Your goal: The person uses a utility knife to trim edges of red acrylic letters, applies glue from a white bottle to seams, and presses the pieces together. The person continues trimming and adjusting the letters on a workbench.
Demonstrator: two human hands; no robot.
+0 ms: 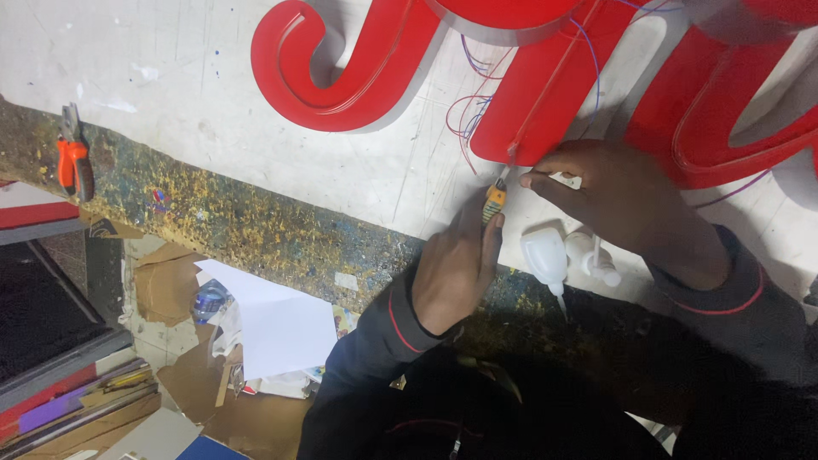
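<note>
- left hand [456,264] is clamped around a small yellow-handled tool [495,201], tip right at the bottom edge of the red sign letter [545,94]; right hand [609,192] presses fingers together on that same edge
- letter lies flat on the white bench [213,85]; thin wires [473,115] trail loose from under it, so looks mid-job, not wrapped up
- two white glue bottles [545,260] lie just beside the hands; orange pliers [75,162] sit well apart, untouched

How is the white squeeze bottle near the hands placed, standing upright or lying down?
Lying down. The white squeeze bottle rests on its side on the table, nozzle pointing toward the person.
</note>
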